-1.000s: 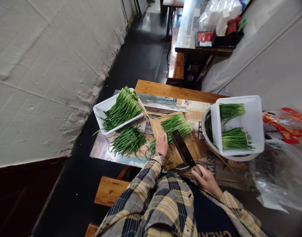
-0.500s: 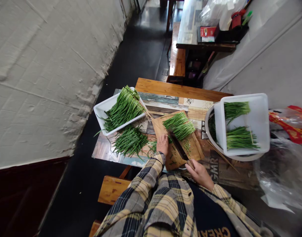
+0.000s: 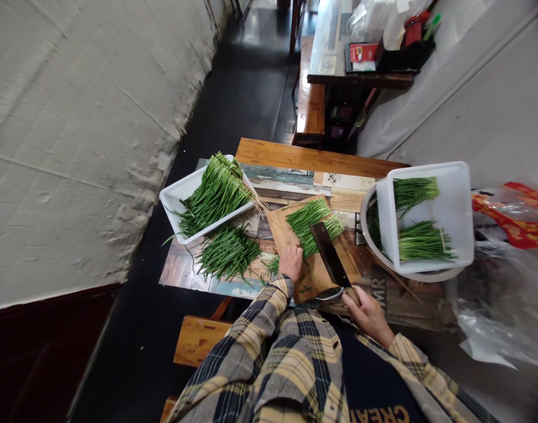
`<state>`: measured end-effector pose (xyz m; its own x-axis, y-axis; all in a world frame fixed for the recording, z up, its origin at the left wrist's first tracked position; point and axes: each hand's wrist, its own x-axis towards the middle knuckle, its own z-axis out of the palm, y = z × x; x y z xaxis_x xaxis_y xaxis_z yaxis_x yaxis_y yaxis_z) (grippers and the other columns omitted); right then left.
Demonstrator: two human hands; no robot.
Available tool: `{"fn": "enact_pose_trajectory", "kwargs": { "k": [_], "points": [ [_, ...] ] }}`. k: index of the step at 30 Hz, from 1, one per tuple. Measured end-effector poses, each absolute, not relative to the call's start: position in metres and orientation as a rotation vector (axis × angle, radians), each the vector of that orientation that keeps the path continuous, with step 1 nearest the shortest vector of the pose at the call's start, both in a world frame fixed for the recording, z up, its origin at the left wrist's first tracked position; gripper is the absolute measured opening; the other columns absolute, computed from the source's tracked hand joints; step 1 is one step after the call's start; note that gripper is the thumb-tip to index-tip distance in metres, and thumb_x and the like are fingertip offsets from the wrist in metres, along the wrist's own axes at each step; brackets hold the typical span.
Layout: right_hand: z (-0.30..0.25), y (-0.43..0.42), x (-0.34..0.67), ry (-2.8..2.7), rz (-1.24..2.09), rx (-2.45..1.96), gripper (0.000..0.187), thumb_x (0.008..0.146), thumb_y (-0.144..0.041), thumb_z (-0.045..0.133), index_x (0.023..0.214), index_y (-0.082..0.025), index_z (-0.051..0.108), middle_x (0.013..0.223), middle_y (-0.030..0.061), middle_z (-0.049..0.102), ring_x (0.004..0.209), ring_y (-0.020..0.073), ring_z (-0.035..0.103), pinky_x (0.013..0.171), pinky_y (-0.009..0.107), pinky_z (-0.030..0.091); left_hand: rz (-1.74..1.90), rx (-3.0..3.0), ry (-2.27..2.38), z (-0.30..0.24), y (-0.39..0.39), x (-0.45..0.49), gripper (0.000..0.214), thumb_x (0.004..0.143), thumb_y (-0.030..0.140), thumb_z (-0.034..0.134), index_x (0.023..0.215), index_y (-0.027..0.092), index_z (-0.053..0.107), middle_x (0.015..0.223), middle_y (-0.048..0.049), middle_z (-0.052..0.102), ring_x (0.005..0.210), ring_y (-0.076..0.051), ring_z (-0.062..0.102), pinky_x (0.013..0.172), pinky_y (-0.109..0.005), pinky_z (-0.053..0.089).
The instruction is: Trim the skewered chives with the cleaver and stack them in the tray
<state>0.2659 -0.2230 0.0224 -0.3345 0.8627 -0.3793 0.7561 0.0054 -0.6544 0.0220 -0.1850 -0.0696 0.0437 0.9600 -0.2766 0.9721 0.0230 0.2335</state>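
My right hand [image 3: 369, 314] grips the handle of a dark-bladed cleaver [image 3: 329, 252]; the blade slants over the right half of a wooden cutting board [image 3: 284, 226]. On the board's left side my left hand [image 3: 291, 262] is closed around some garlic chives [image 3: 272, 265], whose leaves stick out to its left. Beyond the blade lies a neat row of skewered chives [image 3: 310, 218], cut ends to the right. Below the board's near edge the rim of a metal bowl [image 3: 329, 294] shows, mostly hidden. A few green scraps lie near it on the board.
Left of the board are a loose chive pile [image 3: 229, 251] and a white tray [image 3: 172, 202] heaped with chives, thin sticks poking out. At right a white bin [image 3: 460, 214] holding two chive bundles rests on a round basin [image 3: 440, 275]. Plastic bags [image 3: 493, 299] lie farther right.
The cleaver has moved right and toward me, over the board's near right part. The chopped bits by the blade no longer show there. The metal bowl's rim is more visible.
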Motion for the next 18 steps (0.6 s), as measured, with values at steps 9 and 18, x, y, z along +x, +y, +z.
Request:
{"fn": "enact_pose_trajectory", "kwargs": {
  "k": [9, 18],
  "points": [
    [0.016, -0.229, 0.269, -2.273, 1.313, -1.569, 0.033, 0.088, -0.045, 0.040, 0.100, -0.019, 0.056, 0.086, 0.0080, 0.068, 0.078, 0.0203, 0.064, 0.071, 0.028, 0.047, -0.164, 1.906, 2.046, -0.074, -0.191, 0.029, 0.022, 0.090, 0.015, 0.035, 0.103, 0.019, 0.053, 0.101, -0.0092, 0.053, 0.094, -0.022, 0.049, 0.077, -0.036, 0.041],
    [0.003, -0.217, 0.268, -2.537, 1.176, -1.492, 0.031, 0.091, -0.044, 0.034, 0.092, -0.019, 0.053, 0.076, 0.0073, 0.066, 0.072, 0.0201, 0.065, 0.067, 0.028, 0.046, -0.161, 1.838, 2.093, -0.073, -0.195, 0.034, 0.026, 0.091, 0.015, 0.030, 0.100, 0.016, 0.055, 0.100, -0.0103, 0.054, 0.095, -0.023, 0.050, 0.078, -0.037, 0.041]
  ]
}}
